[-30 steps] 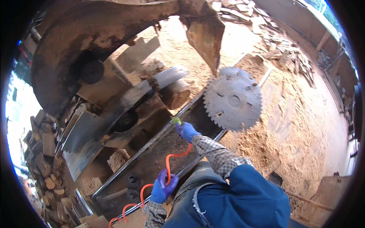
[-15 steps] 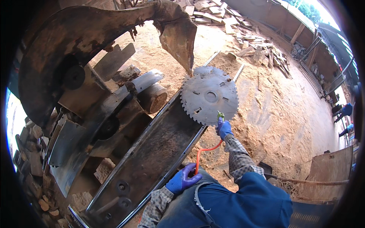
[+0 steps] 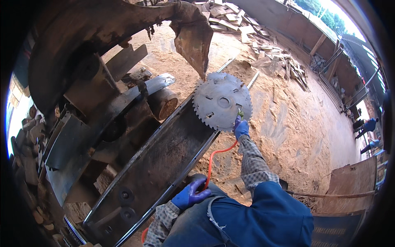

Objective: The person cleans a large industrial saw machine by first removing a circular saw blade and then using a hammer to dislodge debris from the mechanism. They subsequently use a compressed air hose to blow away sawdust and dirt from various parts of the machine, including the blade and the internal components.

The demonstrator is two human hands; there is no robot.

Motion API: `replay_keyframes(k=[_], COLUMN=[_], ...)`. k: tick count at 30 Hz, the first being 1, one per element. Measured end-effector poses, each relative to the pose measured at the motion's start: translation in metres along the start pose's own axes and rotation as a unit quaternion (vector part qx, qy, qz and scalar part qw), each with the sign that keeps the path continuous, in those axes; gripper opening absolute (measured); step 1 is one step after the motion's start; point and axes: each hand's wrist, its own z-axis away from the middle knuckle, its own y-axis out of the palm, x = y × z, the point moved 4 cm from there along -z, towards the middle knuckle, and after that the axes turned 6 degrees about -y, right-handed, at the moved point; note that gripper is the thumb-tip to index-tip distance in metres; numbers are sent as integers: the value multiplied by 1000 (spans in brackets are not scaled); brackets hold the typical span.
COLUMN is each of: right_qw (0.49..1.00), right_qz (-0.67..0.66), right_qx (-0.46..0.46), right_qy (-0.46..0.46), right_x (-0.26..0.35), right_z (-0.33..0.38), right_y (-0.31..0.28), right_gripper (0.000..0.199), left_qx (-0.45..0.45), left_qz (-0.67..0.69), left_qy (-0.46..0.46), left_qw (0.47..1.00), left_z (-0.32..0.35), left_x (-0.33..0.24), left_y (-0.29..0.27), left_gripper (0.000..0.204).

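Green nozzle (image 3: 241, 114): probably handling light and stiff; right grip (image 3: 241, 128) is clamping its near end, the sensible hold.
Orange hose (image 3: 211, 161): likely flexing easily; left grip (image 3: 190, 195) is curling around it.

right hand (image 3: 241, 128) moved to sawblade (image 3: 216, 96), nozzle (image 3: 240, 113) too

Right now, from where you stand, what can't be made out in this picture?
All in the head view:
Green-tipped nozzle: its lower part is hidden inside the right hand.
Orange hose: a stretch is hidden behind the left hand and checked sleeve.
Saw blade: its underside faces away.
Distant people: too small to tell what they hold.
Piled wood: cut off by the dark lens rim.
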Motion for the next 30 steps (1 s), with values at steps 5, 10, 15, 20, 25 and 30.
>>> replay_keyframes(k=[5, 10, 15, 20, 25, 30], right_qw=[996, 991, 968, 931, 827, 669], right_qz=[3, -42, -70, -98, -87, -86], right_qx=[88, 126, 233, 350, 555, 736], right_qy=[-32, 9, 53, 40, -10, -56], right_x=[50, 36, 24, 57, 75, 99], right_z=[18, 75, 127, 178, 238, 308], right_y=[-23, -47, -52, -9, 57, 81], right_gripper=[66, 62, 49, 48, 58, 58], left_qx=[-3, -53, 7, -118, -293, -401], left_qz=[-28, -15, 10, 55, 15, 63], left_qy=[54, 95, 28, 24, 20, -22], left_qw=[998, 994, 1000, 991, 956, 914], left_z=[15, 36, 63, 101, 139, 161], left_x=[6, -1, 22, 26, 29, 34], left_y=[12, 45, 82, 84, 76, 103], left_gripper=[59, 48, 46, 41, 45, 41])
